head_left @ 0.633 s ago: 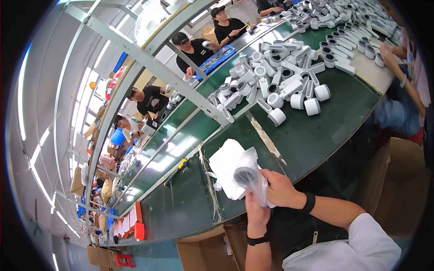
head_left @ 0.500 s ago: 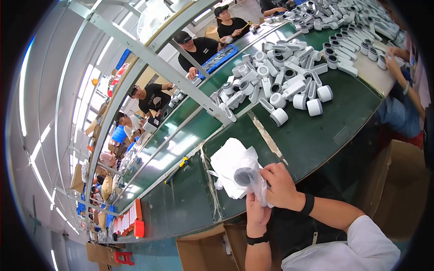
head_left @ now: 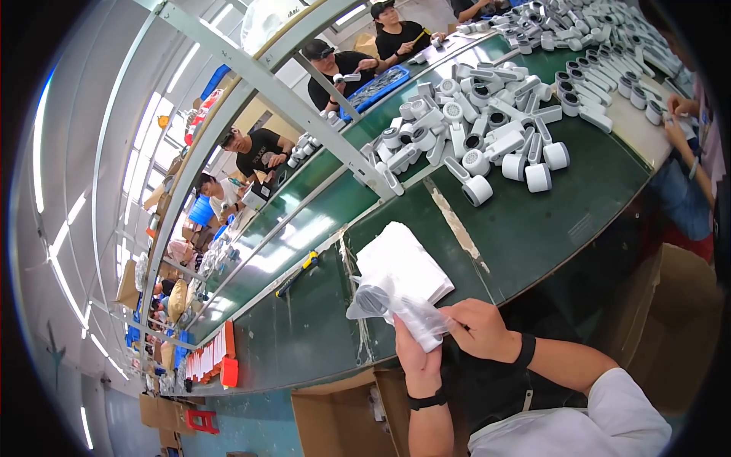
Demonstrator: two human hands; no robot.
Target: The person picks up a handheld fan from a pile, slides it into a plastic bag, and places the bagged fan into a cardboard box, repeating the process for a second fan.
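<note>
A white hair dryer with a round grey-ended head, inside a clear plastic bag (head_left: 371,302), lies across my left hand (head_left: 417,352), whose fingers wrap its handle. At the handle end, my right hand (head_left: 481,329) pinches the edge of the bag. Behind and partly under it, a stack of white plastic bags (head_left: 403,259) lies on the green table (head_left: 297,350). Farther back is a large pile of the same white hair dryers (head_left: 476,137), unbagged.
A yellow-and-black utility knife (head_left: 297,274) lies left of the bags. A metal frame post (head_left: 304,114) crosses the view. Cardboard boxes (head_left: 335,419) stand below the table edge, another box (head_left: 666,327) at right. Co-workers (head_left: 259,152) sit across the table; another person's hand (head_left: 678,126) is at far right.
The bagged hair dryer has turned and moved left, its head now pointing left. My left hand has come up under its handle; my right hand has shifted to the bag's edge.
</note>
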